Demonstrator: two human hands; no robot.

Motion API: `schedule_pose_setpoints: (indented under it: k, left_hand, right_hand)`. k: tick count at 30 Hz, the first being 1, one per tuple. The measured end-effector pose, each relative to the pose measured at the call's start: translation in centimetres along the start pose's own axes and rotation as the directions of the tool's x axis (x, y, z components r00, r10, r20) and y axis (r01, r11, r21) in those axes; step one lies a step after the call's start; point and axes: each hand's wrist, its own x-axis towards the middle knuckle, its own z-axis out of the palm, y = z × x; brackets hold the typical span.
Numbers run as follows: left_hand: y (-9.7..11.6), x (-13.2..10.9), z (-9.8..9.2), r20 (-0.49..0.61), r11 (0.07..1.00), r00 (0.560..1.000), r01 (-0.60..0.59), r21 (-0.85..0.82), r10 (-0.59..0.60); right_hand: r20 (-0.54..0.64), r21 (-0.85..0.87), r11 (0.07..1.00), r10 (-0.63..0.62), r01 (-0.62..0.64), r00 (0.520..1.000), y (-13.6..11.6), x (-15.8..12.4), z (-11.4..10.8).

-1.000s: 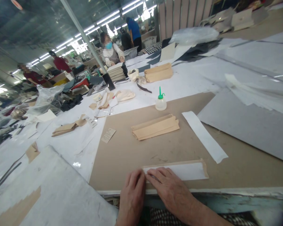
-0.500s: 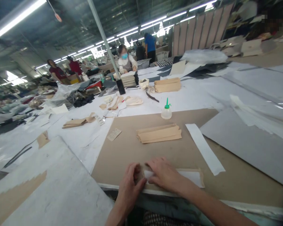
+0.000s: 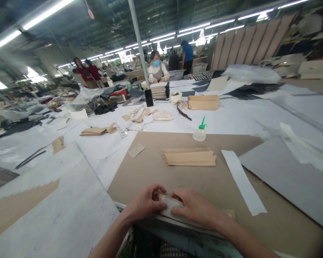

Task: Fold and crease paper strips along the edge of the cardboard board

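At the near edge of the brown board, a tan strip with a white layer on it lies between my hands. My left hand pinches its left end, thumb on the white face and fingers curled behind. Close beside it, my right hand grips the same strip along its far edge, thumb on top. My right hand and forearm cover most of the strip, and only a corner shows at the right. Beyond the hands sits a stack of tan strips.
A clear bottle with a green spout stands behind the stack. A white strip lies to the right, by a large grey sheet. At left is a pale slab. A masked person works across the table.
The near edge of the strip has come up, with my fingers now curled around its far edge. My left hand has turned flatter. The whole view has swung slightly left.
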Motion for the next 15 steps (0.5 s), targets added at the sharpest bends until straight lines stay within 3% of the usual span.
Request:
schedule_pose_setpoints:
  k: [6,11,15]
  left_hand:
    - [-0.3,0.0,-2.2,0.066,0.998,0.997,0.028,0.058,-0.032]
    - [-0.2,0.3,-3.0,0.082,0.989,0.995,0.049,0.141,-0.061]
    - [0.1,0.5,-2.9,0.034,0.957,0.997,-0.076,0.28,0.069]
  right_hand:
    - [-0.132,-0.104,0.994,-0.035,0.021,0.991,0.3,1.2,2.4]
    - [-0.188,-0.057,0.996,-0.076,0.066,0.979,0.5,1.4,2.4]
    - [-0.156,-0.031,0.995,-0.094,0.09,0.983,0.7,1.5,1.7]
